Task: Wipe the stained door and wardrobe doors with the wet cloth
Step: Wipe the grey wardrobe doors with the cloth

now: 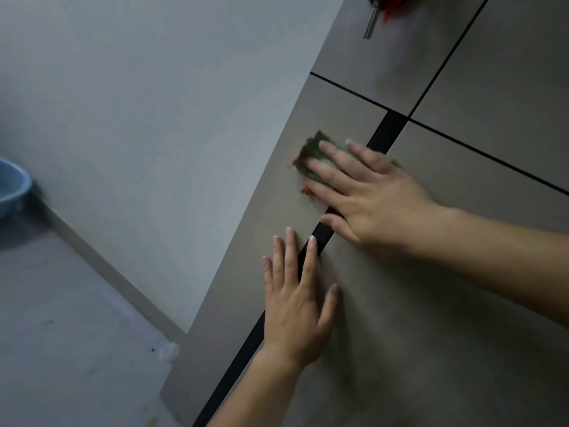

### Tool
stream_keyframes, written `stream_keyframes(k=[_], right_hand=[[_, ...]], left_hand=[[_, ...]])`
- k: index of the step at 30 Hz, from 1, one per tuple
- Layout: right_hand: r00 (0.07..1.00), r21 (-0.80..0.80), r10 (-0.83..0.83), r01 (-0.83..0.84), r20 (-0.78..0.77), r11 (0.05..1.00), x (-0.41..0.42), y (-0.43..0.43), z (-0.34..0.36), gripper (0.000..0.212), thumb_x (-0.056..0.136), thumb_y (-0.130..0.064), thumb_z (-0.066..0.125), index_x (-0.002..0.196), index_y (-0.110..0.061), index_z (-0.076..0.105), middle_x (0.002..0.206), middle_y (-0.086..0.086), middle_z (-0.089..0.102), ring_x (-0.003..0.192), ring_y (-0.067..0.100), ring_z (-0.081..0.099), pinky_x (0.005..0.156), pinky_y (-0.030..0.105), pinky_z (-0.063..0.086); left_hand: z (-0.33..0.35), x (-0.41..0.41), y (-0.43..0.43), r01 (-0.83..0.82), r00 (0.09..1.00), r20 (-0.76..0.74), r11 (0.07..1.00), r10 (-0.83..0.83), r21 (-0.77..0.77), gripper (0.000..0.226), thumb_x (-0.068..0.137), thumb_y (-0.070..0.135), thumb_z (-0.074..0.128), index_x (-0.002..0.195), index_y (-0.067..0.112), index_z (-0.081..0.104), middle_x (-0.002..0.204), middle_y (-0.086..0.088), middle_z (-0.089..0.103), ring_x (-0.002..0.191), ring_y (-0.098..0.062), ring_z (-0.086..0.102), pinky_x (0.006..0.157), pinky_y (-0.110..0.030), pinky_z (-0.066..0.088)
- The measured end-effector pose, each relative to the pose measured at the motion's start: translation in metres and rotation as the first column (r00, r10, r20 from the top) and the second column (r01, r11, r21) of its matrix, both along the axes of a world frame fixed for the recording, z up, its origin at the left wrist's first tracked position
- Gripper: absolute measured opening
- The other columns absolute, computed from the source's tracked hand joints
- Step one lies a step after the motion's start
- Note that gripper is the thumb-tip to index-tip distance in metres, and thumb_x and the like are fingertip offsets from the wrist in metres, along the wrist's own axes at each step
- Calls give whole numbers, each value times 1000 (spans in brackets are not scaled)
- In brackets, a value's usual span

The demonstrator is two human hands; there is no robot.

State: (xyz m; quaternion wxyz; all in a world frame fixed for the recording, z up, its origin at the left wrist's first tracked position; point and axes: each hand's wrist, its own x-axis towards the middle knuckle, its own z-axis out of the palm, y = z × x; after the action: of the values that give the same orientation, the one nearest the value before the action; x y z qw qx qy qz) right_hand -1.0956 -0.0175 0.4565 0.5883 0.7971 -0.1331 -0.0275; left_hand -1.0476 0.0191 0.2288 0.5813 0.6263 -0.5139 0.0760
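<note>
Noted green cloth (317, 154) flat on wardrobe door (271, 229) beside dark centre gap (386, 131), pressed under straight, spread fingers (331, 174) of right hand (372, 195). Logged left hand (298, 303) lower, flat across gap, fingers straight, gripping nothing. Spotted blue basin (12, 192) on floor (77, 349), far left.

The doors (462, 303) are flat panels with a smooth, matt grey-brown face, like laminate; they show no grain and no shine. The strip (386, 131) between them is black, smooth and slightly glossier. The cloth (314, 146) is soft green fabric with a rumpled, blurred edge. The wall (154, 103) looks painted, pale and matt, and the skirting (117, 272) below it is plain and dull. The floor (61, 334) is smooth and grey with a faint sheen and a few dark specks. The basin (12, 186) looks like smooth blue plastic. At the top, a rod (371, 23) is silvery metal.
</note>
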Motion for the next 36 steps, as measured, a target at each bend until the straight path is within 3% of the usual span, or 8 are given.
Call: stream_keyframes(k=[3, 10, 17, 22, 25, 29, 33, 36], right_hand=[[995, 4, -38, 38, 89, 999, 38, -2, -2, 75, 97, -53, 6, 160, -16, 24, 170, 8, 10, 157, 31, 0, 126, 49, -1], [1000, 65, 25, -25, 9, 998, -97, 19, -36, 65, 103, -50, 30, 157, -13, 35, 167, 12, 20, 156, 32, 13, 124, 51, 19], [986, 158, 43, -68, 159, 985, -60, 19, -28, 75, 100, -53, 27, 160, -8, 23, 168, 12, 19, 157, 28, 9, 126, 48, 13], [993, 95, 116, -118, 27, 988, -103, 18, -7, 68, 96, -46, 40, 151, -7, 45, 160, 22, 34, 152, 36, 27, 122, 53, 25], [990, 62, 137, -136, -13, 989, -133, 21, 4, 63, 96, -45, 40, 147, -10, 53, 153, 21, 45, 146, 38, 37, 120, 57, 29], [990, 90, 132, -136, 40, 987, -168, 30, 8, 60, 97, -47, 40, 141, -11, 59, 158, 17, 41, 149, 36, 34, 120, 58, 27], [986, 111, 133, -145, 105, 983, -181, 30, -2, 60, 97, -47, 42, 143, -12, 58, 160, 16, 38, 150, 36, 31, 119, 60, 28], [978, 104, 154, -169, 138, 980, -176, 27, -13, 59, 96, -46, 42, 141, -11, 60, 159, 17, 39, 149, 37, 34, 117, 61, 29]], left_hand=[[0, 1, 2, 10, 1000, -14, 1000, -10, -3, 75, 101, 52, 38, 164, 29, 6, 173, -2, -8, 159, -24, -13, 125, -48, 3], [-7, 8, 9, 61, 998, 10, 998, -61, -14, 72, 102, 49, 36, 165, 27, 8, 173, 2, -10, 159, -22, -11, 127, -51, 11], [6, 9, 25, 84, 994, -56, 990, -90, -114, 67, 103, 41, 38, 163, 17, 18, 173, -6, 7, 160, -20, 2, 126, -53, 22], [46, -1, 30, 177, 973, 194, 949, -128, -262, 67, 103, 27, 46, 160, 2, 21, 171, -15, 12, 160, -31, 5, 126, -55, 22], [71, -7, 24, 197, 937, 335, 944, -102, -263, 67, 105, 34, 41, 161, 6, 16, 171, -17, 9, 159, -34, 2, 128, -53, 15], [104, 1, 0, 120, 898, 440, 975, -25, -187, 64, 107, 47, 27, 163, 20, 10, 172, -12, 2, 159, -33, -6, 129, -52, 4], [104, 5, -16, 66, 900, 435, 979, 25, -193, 64, 107, 51, 21, 162, 22, 7, 172, -9, -2, 159, -34, -7, 128, -52, 2], [101, 28, -27, -46, 971, 223, 981, 87, -186, 66, 105, 50, 20, 161, 21, 1, 172, -9, -3, 159, -33, -9, 128, -54, 2]])
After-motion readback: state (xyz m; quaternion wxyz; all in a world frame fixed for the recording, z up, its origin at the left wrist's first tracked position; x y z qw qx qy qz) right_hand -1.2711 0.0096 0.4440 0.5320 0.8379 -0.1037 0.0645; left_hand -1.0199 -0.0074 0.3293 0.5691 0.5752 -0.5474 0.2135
